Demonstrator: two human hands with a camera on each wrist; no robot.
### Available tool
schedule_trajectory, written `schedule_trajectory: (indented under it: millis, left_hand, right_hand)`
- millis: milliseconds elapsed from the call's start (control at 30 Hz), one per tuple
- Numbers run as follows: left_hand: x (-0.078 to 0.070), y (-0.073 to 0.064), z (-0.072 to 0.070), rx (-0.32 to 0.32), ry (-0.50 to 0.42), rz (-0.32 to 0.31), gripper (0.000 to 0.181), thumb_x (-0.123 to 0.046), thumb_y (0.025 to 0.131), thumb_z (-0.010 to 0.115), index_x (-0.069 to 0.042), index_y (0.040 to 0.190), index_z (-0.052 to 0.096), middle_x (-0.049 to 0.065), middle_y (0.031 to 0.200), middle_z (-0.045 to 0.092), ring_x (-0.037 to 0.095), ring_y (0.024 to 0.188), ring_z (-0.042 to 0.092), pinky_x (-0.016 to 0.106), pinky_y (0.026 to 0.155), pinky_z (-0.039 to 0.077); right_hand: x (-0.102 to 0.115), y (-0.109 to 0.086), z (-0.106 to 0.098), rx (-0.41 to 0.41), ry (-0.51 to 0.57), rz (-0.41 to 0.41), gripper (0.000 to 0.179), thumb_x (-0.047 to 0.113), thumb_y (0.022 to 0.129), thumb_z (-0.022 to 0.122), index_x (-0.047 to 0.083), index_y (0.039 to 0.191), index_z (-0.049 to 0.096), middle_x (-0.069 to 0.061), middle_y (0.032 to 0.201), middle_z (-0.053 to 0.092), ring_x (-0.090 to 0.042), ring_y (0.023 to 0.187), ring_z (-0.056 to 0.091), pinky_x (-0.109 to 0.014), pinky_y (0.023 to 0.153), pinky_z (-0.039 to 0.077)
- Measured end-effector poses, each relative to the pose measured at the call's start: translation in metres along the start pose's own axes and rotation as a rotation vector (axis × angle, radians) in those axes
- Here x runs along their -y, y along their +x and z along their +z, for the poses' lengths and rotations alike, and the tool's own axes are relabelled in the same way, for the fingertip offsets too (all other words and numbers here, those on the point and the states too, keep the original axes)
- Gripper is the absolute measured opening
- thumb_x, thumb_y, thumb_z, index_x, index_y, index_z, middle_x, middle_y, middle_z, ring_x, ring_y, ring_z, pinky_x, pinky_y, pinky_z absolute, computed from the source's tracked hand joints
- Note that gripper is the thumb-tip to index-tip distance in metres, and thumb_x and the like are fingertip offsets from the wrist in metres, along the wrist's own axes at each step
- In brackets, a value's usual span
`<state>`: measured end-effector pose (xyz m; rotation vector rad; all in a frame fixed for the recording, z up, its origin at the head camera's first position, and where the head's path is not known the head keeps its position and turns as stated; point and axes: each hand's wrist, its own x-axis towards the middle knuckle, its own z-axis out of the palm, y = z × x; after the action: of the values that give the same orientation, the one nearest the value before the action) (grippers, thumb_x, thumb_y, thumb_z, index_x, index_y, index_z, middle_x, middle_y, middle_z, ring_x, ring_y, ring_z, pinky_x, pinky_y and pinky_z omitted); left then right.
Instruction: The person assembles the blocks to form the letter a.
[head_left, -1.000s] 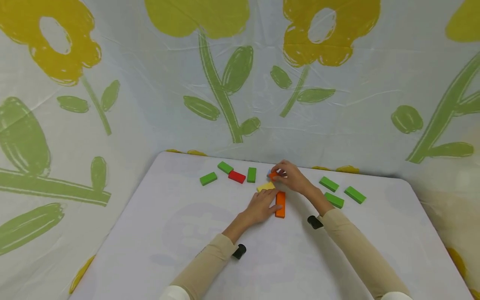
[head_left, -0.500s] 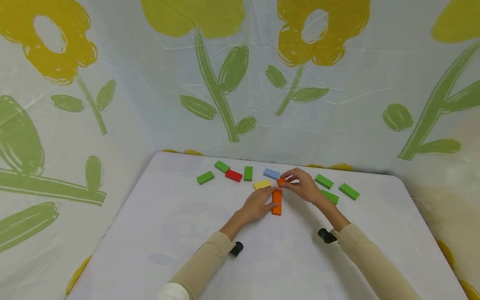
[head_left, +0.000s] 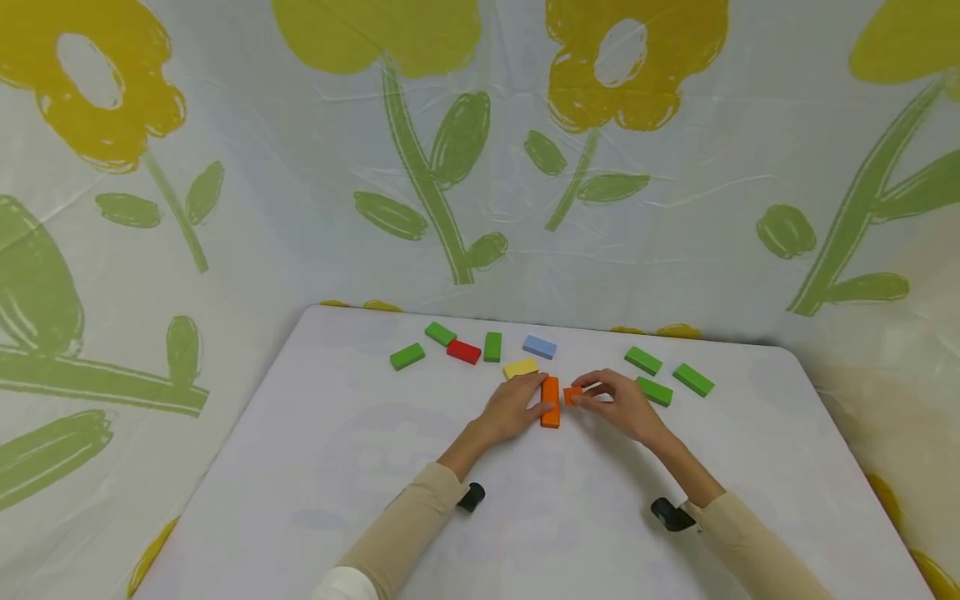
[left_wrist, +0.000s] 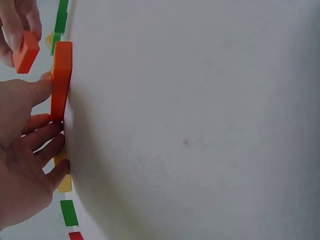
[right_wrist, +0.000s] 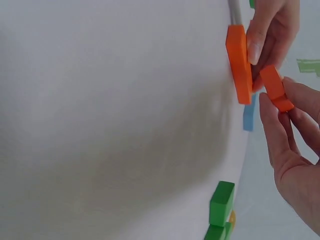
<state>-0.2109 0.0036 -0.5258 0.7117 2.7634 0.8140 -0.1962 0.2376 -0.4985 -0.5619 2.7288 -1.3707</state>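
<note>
My left hand [head_left: 510, 408] holds a long orange block [head_left: 551, 392] on the white table, thumb at its side and index finger near its far end. In the left wrist view, its other fingers [left_wrist: 47, 150] are by a yellow block [left_wrist: 65, 182]. A smaller-looking orange block [head_left: 572, 395] is pinched between the thumb and fingertips of my right hand [head_left: 622, 408], just right of the long one. The right wrist view shows this pinched block [right_wrist: 275, 87] tilted, with a gap between it and the long orange block [right_wrist: 240, 65].
Behind the hands lie a blue block [head_left: 540, 347], a red block [head_left: 463, 352] and green blocks [head_left: 492, 347] on the left. More green blocks [head_left: 693, 380] lie right of my right hand. A flower-printed cloth [head_left: 337, 167] hangs behind the table [head_left: 360, 517].
My right hand has drawn the small orange block toward me from beside the blue block, which now shows fully. My left hand stays at the long orange block. The head view has shifted slightly.
</note>
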Motion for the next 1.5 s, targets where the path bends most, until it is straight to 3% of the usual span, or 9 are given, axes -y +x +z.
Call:
schedule_trajectory:
  millis: [200, 367, 733, 1067, 1200, 1367, 1500]
  left_hand:
    - [-0.001, -0.001, -0.001, -0.019, 0.012, 0.008, 0.059, -0.035, 0.105, 0.061, -0.009, 0.155, 0.045, 0.007, 0.157, 0.048, 0.023, 0.146, 0.041, 0.045, 0.12, 0.032]
    - [-0.003, -0.002, -0.002, -0.034, 0.014, 0.026, 0.058, -0.032, 0.105, 0.061, -0.006, 0.154, 0.045, 0.009, 0.155, 0.049, 0.026, 0.145, 0.042, 0.047, 0.119, 0.033]
    - [-0.003, -0.002, 0.0, -0.03, 0.019, 0.012, 0.059, -0.033, 0.105, 0.061, -0.007, 0.155, 0.045, 0.008, 0.156, 0.049, 0.025, 0.144, 0.042, 0.047, 0.119, 0.033]
    - [-0.004, -0.001, -0.001, -0.017, 0.009, 0.013, 0.059, -0.033, 0.105, 0.06, -0.008, 0.156, 0.043, 0.007, 0.157, 0.048, 0.025, 0.144, 0.042, 0.046, 0.12, 0.032]
    - [-0.003, 0.0, -0.002, -0.02, 0.008, 0.019, 0.058, -0.032, 0.105, 0.061, -0.008, 0.155, 0.044, 0.007, 0.157, 0.048, 0.025, 0.144, 0.043, 0.046, 0.119, 0.033]
    - [-0.002, 0.0, -0.002, -0.022, -0.008, 0.035, 0.058, -0.032, 0.105, 0.06, -0.008, 0.155, 0.044, 0.007, 0.157, 0.048, 0.025, 0.145, 0.041, 0.048, 0.119, 0.032]
    - [-0.001, 0.0, -0.001, -0.019, -0.025, 0.042, 0.058, -0.032, 0.105, 0.06, -0.008, 0.155, 0.043, 0.008, 0.158, 0.047, 0.025, 0.146, 0.04, 0.048, 0.12, 0.031]
  right_hand:
    - [0.0, -0.02, 0.011, 0.036, 0.088, 0.07, 0.027, 0.018, 0.093, 0.078, 0.005, 0.116, 0.073, -0.011, 0.117, 0.071, -0.028, 0.101, 0.07, -0.025, 0.084, 0.056]
    - [0.003, -0.032, 0.023, 0.073, 0.136, 0.1, 0.028, 0.017, 0.094, 0.077, 0.002, 0.118, 0.071, -0.013, 0.117, 0.07, -0.026, 0.101, 0.069, -0.024, 0.08, 0.056]
    - [0.01, -0.039, 0.045, 0.027, 0.109, 0.159, 0.028, 0.015, 0.092, 0.079, 0.0, 0.114, 0.071, -0.007, 0.102, 0.073, -0.019, 0.089, 0.07, -0.024, 0.077, 0.055]
    - [0.011, -0.038, 0.055, -0.05, 0.043, 0.1, 0.026, 0.011, 0.088, 0.082, 0.001, 0.108, 0.069, -0.007, 0.099, 0.069, -0.018, 0.083, 0.065, -0.024, 0.076, 0.056]
    - [0.011, -0.037, 0.055, -0.062, 0.013, 0.054, 0.045, 0.007, 0.086, 0.083, -0.002, 0.124, 0.061, -0.016, 0.117, 0.064, -0.023, 0.09, 0.065, -0.029, 0.082, 0.058]
    - [0.01, -0.032, 0.052, -0.004, -0.031, -0.063, 0.067, 0.005, 0.089, 0.08, -0.004, 0.147, 0.047, -0.025, 0.146, 0.05, -0.034, 0.107, 0.064, -0.047, 0.092, 0.057]
    - [0.009, -0.028, 0.05, 0.034, -0.062, -0.122, 0.07, 0.005, 0.091, 0.077, -0.007, 0.15, 0.042, -0.028, 0.154, 0.044, -0.04, 0.117, 0.059, -0.054, 0.094, 0.054]
